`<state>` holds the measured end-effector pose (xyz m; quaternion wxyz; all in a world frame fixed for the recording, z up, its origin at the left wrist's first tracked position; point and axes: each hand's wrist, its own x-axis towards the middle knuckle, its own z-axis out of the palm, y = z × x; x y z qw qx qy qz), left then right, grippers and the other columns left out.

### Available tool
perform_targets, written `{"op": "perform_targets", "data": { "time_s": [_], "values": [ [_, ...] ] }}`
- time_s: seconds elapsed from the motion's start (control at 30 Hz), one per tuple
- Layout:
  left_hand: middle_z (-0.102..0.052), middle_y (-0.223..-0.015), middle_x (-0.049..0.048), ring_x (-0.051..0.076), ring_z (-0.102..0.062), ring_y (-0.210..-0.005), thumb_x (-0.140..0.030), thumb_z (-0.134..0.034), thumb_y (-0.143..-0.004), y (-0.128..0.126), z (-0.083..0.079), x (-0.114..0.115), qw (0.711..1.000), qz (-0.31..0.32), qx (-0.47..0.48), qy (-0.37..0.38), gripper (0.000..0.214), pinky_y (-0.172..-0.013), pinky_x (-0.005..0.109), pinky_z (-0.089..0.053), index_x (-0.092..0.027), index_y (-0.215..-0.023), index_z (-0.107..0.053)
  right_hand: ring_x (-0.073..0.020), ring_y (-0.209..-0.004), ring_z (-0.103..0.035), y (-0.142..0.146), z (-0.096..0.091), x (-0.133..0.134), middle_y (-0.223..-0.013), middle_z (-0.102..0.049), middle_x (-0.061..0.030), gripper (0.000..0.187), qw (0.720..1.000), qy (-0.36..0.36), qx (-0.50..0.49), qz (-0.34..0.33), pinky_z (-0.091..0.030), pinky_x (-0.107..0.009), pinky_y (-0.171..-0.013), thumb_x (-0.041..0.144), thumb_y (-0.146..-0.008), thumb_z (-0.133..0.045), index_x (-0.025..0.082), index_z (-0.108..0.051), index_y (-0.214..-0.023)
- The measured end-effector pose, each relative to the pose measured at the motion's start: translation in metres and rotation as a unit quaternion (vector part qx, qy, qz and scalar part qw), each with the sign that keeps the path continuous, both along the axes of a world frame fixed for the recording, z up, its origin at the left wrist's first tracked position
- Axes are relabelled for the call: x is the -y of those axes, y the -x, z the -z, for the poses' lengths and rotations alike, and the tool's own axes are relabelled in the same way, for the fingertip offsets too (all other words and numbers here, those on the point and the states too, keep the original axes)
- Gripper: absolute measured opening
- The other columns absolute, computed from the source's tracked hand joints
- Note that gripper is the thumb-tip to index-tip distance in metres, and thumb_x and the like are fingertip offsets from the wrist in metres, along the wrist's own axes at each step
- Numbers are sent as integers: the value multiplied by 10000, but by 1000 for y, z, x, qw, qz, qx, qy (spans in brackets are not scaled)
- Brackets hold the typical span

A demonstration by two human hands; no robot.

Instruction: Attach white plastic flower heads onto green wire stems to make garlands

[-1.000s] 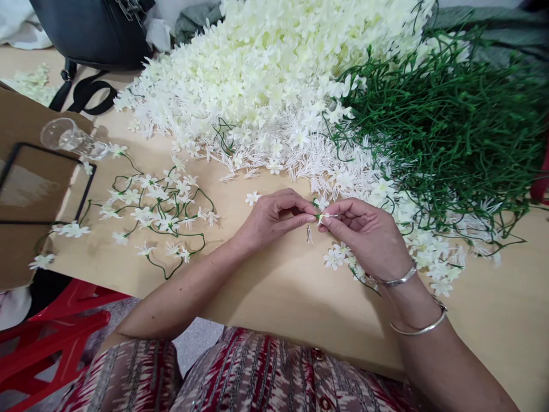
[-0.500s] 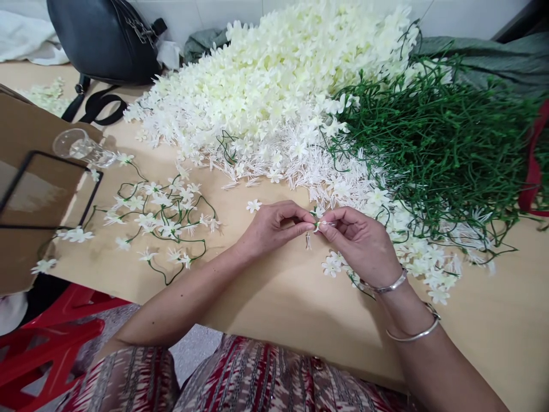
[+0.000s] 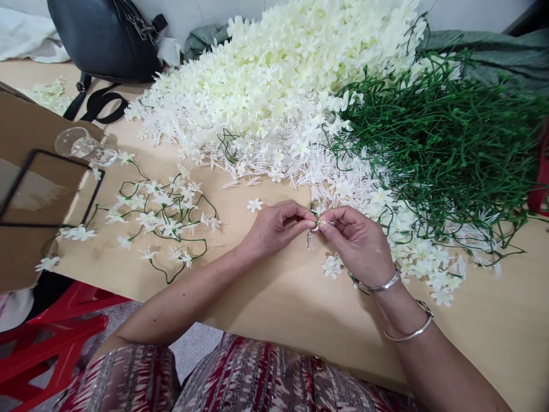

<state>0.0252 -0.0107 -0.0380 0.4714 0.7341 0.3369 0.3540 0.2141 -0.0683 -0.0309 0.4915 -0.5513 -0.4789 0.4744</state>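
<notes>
A small flower piece (image 3: 317, 225), pinched from two sides.
Over the counter (image 3: 266, 297), the left hand (image 3: 274, 229) and the right hand (image 3: 362, 243) pinch it between thumbs and fingers; farther lies a heap of white flowers (image 3: 278, 74), with green stems (image 3: 446, 143) at its right.

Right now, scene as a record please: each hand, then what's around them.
left hand: thumb and finger pinching a small green-and-white piece
right hand: fingertips pinching at the same piece
beside left hand: single white flower
left: scattered flowered stems, clear cup
beyond: white flower pile
right: green stem pile
far left back: black bag
</notes>
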Motion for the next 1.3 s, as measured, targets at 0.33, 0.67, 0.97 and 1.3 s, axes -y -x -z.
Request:
{"op": "perform_targets", "data": {
  "time_s": [0.33,0.67,0.97,1.3],
  "values": [
    [-790,-882,85,130,-705,-747,-513,-696,-986,-1,0,-1,1000,1,-1,-18,358,-686,242,-536,-166,-929,-762,-183,-632,-616,-3,2,-3,-734,-701,-20,299,1000,6,9,-19,-488,-301,-523,557,-840,-822,279,-712,-840],
    [-798,-991,98,137,-752,-860,-373,-688,-1011,0,2,-2,999,7,6,-38,223,-760,231,-577,-164,-1031,-762,-197,-844,-769,-21,1,-12,-893,-802,-27,266,996,8,-33,-88,-644,-348,-830,445,-866,-833,259,-703,-1006],
    [-792,-947,87,146,-750,-837,-406,-703,-998,2,4,-2,1000,-2,13,-19,241,-743,240,-577,-176,-1013,-775,-229,-785,-797,-21,1,-12,-774,-784,-5,252,996,30,-41,-68,-655,-372,-768,475,-852,-837,275,-687,-880],
    [-780,-935,87,153,-748,-830,-393,-700,-1003,1,0,-3,1000,14,12,-22,231,-728,249,-569,-172,-1007,-768,-209,-752,-780,-18,-4,-11,-787,-768,-10,222,997,20,-13,-75,-658,-357,-746,436,-861,-828,266,-685,-852]
  ]
}}
